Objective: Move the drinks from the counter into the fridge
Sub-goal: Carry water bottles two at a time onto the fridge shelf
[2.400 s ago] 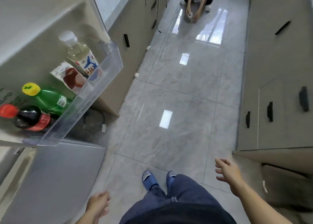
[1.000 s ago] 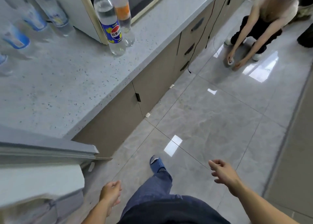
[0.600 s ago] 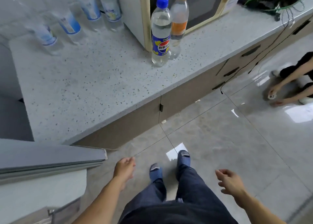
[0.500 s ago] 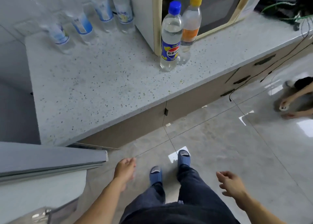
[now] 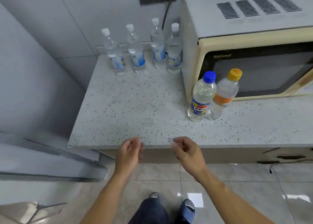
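Both hands hang at the front edge of the worktop (image 5: 128, 115), and neither has anything in it. The left hand (image 5: 129, 151) has a loose grip, fingers softly curled around air; the right hand (image 5: 185, 150) is the same, curled a little and holding nothing.

The drinks are all on the worktop and none is touched. From the hands, the blue-capped bottle (image 5: 201, 96) stands at about one o'clock, hard against the orange-capped bottle (image 5: 225, 93) just to its right; the two look to be touching, and both stand right in front of the microwave (image 5: 254, 57). Four water bottles (image 5: 142, 47) line the back wall at about twelve o'clock, near one another.

The pair by the microwave is where I'd expect trouble. Reach for the blue-capped one from the side and the knuckles will likely nudge its orange-capped neighbour, which is tall and narrow and would tip easily, perhaps rolling toward the worktop's edge. The clear plastic may be slick, too; a slack grip could let a bottle slide through.

The back row asks for a long reach, and a sleeve or forearm dragging past one bottle could topple the next.

At nine o'clock the fridge door (image 5: 50, 164) juts out near the left elbow, so a quick turn with a bottle could knock against it.
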`<move>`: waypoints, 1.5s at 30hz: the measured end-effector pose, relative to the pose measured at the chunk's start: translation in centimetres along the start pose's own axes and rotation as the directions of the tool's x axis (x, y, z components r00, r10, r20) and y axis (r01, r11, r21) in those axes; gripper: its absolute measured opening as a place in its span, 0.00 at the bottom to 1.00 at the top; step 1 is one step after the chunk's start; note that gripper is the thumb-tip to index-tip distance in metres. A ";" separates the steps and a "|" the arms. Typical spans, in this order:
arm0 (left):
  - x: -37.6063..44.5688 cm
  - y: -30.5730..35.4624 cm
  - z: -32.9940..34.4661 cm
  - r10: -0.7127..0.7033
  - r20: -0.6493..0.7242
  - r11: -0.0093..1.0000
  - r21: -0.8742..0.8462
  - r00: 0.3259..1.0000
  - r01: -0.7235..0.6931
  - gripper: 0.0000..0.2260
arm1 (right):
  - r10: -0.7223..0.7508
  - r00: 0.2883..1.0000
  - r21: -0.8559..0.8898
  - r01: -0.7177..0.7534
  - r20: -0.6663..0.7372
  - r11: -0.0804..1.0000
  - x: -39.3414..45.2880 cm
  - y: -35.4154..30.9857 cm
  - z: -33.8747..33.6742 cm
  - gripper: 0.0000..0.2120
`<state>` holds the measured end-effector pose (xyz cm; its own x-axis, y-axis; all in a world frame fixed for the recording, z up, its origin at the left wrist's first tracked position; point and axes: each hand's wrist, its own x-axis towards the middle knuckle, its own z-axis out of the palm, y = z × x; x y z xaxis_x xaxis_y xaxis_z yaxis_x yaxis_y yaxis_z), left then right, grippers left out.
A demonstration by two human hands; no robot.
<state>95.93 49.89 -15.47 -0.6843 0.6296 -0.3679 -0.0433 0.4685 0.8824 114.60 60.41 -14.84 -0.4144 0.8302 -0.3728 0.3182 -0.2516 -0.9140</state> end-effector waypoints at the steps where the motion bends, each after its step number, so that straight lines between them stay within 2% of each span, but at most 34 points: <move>1: 0.7 1.6 0.1 0.027 -0.042 0.998 -0.048 0.999 -0.029 0.06 | -0.057 0.998 0.021 0.057 0.020 0.998 1.3 -2.2 0.6 0.04; 3: 2.6 4.5 0.1 0.067 -0.135 0.991 -0.108 0.989 -0.082 0.03 | -0.150 0.988 0.051 0.148 0.045 0.988 4.2 -6.3 2.0 0.06; 6: 6.5 8.7 -0.1 0.076 -0.274 0.982 -0.146 0.959 -0.120 0.06 | -0.245 0.969 0.052 0.244 0.016 0.968 9.4 -11.4 4.1 0.10; 10: 13.0 14.2 0.0 -0.003 -0.412 0.972 -0.216 0.911 -0.094 0.11 | -0.266 0.962 0.061 0.269 -0.052 0.961 16.8 -16.4 6.9 0.15; 13: 17.7 17.3 0.1 -0.048 -0.459 0.964 -0.253 0.887 -0.079 0.19 | -0.260 0.962 0.023 0.263 -0.087 0.964 21.8 -19.4 8.2 0.19; 20: 27.9 22.6 -1.4 -0.037 -0.489 0.980 -0.186 0.872 -0.062 0.34 | -0.326 0.937 -0.068 0.320 -0.127 0.945 31.0 -24.8 11.4 0.33; 24: 32.0 25.0 -2.0 -0.114 -0.437 0.960 -0.281 0.892 -0.015 0.38 | -0.312 0.945 -0.133 0.298 -0.095 0.945 34.1 -25.1 12.8 0.37; 27: 33.9 25.2 -2.3 -0.051 -0.412 0.984 -0.177 0.910 -0.025 0.40 | -0.290 0.956 -0.178 0.276 -0.054 0.944 35.6 -24.4 13.4 0.40; 30: 35.3 24.5 -2.9 -0.028 -0.373 0.993 -0.115 0.927 -0.016 0.42 | -0.284 0.959 -0.182 0.280 0.007 0.943 37.0 -23.7 13.9 0.37; 33: 35.9 24.3 -3.1 -0.010 -0.356 0.997 -0.074 0.934 -0.018 0.36 | -0.267 0.964 -0.187 0.263 0.006 0.946 37.6 -23.3 13.7 0.33; 38: 34.3 22.7 -2.8 0.126 -0.419 0.992 0.024 0.899 -0.128 0.24 | -0.328 0.943 -0.151 0.317 -0.057 0.936 35.3 -21.7 13.4 0.28; 45: 27.4 18.7 -0.7 0.222 -0.459 0.974 0.054 0.860 -0.222 0.25 | -0.336 0.933 -0.035 0.335 -0.129 0.942 28.1 -18.2 11.4 0.25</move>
<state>75.82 75.50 -8.84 -0.9324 0.3612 0.0137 0.1489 0.3493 0.9251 87.42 82.64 -10.49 -0.3836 0.9233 -0.0197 0.1908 0.0584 -0.9799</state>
